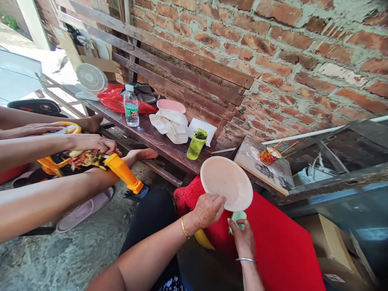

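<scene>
My left hand (209, 210), with a gold bracelet at the wrist, is closed in a pinch at the near left rim of a white bowl (227, 178). Its fingertips reach over the inside; whether they hold the rim or something small is hidden. A few tiny specks lie in the bowl. Just below the rim, my right hand (245, 238), wearing a silver bangle, grips a small light green cup (239, 216) between thumb and fingers. Beneath both hands spreads a red cloth (281, 238), and part of a yellow thing (203, 239) shows near my left wrist.
A wooden bench (151, 137) carries a water bottle (131, 106), green tumbler (197, 144), white cloth (171, 126) and fan (91, 77). Another person's hand (93, 143) rests by an orange-yellow strap (123, 171) at left. Cardboard boxes (336, 246) stand right, below a brick wall.
</scene>
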A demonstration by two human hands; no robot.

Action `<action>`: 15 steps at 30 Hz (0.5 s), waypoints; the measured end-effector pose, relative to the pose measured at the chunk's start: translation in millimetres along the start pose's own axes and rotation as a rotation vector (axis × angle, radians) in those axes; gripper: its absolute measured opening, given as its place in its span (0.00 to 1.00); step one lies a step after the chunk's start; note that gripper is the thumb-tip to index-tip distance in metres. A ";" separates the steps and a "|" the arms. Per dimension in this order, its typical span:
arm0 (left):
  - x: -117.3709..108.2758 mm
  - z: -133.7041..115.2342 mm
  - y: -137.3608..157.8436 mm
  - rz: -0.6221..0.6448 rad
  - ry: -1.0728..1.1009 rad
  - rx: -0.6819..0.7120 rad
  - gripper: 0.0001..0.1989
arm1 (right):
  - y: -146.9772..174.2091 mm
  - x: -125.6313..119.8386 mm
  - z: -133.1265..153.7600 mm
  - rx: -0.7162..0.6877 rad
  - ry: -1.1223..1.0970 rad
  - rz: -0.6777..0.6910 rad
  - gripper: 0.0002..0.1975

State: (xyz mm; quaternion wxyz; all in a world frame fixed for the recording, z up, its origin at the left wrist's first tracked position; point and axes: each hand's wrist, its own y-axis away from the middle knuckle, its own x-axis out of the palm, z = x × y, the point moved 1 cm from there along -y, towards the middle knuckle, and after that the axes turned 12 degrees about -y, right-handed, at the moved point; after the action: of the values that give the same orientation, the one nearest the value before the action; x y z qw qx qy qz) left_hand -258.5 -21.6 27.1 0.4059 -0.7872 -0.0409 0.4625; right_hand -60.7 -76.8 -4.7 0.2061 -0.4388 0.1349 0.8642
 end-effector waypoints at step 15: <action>1.2 2.3 -3.5 -0.039 -0.024 -0.001 0.07 | 51.2 -6.9 18.2 -0.306 0.215 0.183 0.13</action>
State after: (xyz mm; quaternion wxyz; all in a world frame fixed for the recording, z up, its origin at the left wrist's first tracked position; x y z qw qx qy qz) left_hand -258.4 -17.3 28.1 0.4139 -0.7808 -0.0614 0.4639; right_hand -94.1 -115.9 14.1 0.0420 -0.5408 0.0624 0.8378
